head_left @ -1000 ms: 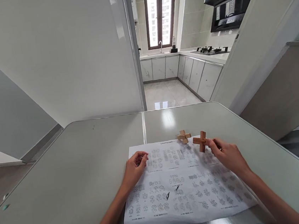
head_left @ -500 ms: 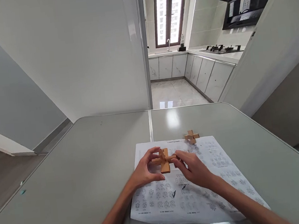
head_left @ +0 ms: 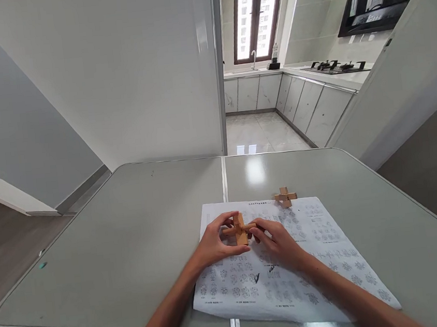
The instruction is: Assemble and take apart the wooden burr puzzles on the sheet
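A wooden interlocking puzzle [head_left: 241, 234], shaped like a cross of several bars, is held just above a printed sheet. My left hand [head_left: 215, 241] grips it from the left, with the fingers over its top and the thumb under its lower end. From the right, my right hand [head_left: 275, 239] pinches the bar that sticks out on that side. Beneath both hands lies the white instruction sheet [head_left: 294, 285], covered in rows of small diagrams. A second wooden puzzle [head_left: 285, 197], also cross-shaped, rests on the sheet's far edge.
The grey-green table [head_left: 133, 245] has a metal seam [head_left: 224, 178] down its middle. A small teal bit [head_left: 42, 265] lies near its left edge. Beyond the table stand a white panel [head_left: 147, 77] and a kitchen with cabinets [head_left: 258, 92] and a gas stove [head_left: 335, 67].
The puzzle in my hands has turned slightly, and my left thumb has shifted right along its lower end. The whole view has moved a little, with the scene shifting right.
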A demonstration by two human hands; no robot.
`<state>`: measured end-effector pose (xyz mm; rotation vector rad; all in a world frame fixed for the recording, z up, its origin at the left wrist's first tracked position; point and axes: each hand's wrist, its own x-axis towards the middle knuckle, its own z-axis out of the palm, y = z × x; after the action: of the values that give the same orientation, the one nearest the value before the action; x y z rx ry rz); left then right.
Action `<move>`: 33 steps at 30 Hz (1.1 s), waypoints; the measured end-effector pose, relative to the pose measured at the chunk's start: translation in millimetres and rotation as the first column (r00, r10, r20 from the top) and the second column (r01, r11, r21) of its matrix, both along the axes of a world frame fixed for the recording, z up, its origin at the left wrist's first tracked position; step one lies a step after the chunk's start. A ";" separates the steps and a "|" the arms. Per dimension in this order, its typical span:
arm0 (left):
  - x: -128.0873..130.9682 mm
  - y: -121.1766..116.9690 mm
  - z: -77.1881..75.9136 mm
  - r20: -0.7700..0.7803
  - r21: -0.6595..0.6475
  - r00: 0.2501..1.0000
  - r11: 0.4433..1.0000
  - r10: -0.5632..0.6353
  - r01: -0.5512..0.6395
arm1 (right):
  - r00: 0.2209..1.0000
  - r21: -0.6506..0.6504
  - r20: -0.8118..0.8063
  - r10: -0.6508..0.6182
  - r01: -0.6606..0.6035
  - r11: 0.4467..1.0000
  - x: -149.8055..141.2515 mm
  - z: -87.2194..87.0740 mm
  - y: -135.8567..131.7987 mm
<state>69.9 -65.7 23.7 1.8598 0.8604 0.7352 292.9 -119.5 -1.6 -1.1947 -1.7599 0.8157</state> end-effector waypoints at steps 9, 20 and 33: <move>-1.4 -2.7 -7.3 0.001 0.086 0.999 0.996 0.033 -0.033 | 0.984 0.006 0.160 0.080 -0.082 0.997 10.4 -5.5 4.9; -2.9 -2.9 -12.9 -0.044 0.167 0.999 0.985 -0.030 0.037 | 0.936 0.162 0.351 0.034 -0.097 0.982 12.3 -11.2 -0.5; -1.8 -7.3 -10.6 -0.051 0.241 0.999 0.970 0.015 -0.003 | 0.964 0.199 0.263 0.023 -0.078 0.977 9.8 -8.0 0.4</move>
<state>68.2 -73.0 13.1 2.0996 0.8427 0.8303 302.7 -119.1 -9.6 -1.1600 -2.0410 0.5044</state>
